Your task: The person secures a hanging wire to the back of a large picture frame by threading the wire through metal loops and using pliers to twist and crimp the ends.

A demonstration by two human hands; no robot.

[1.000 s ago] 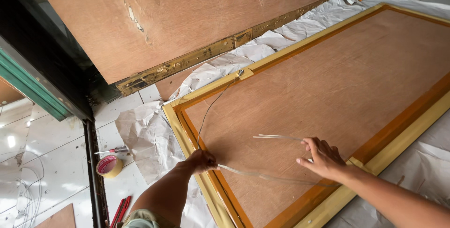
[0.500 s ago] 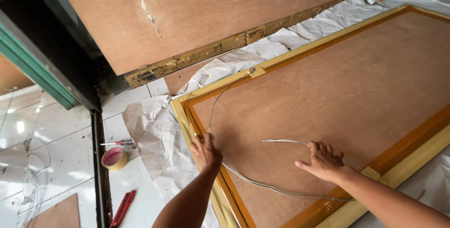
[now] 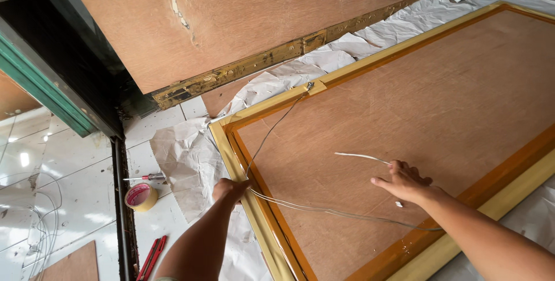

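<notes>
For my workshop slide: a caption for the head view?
Left hand and right hand hold a thin wire across a frame's plywood back.

The wooden frame looks smooth and golden, its backing board matt brown plywood. The thin wire gleams pale. Crumpled white paper lies on glossy tiles.

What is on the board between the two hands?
Between the left hand and the right hand, the head view shows bare brown board with only the thin white wire sagging across it.
</notes>
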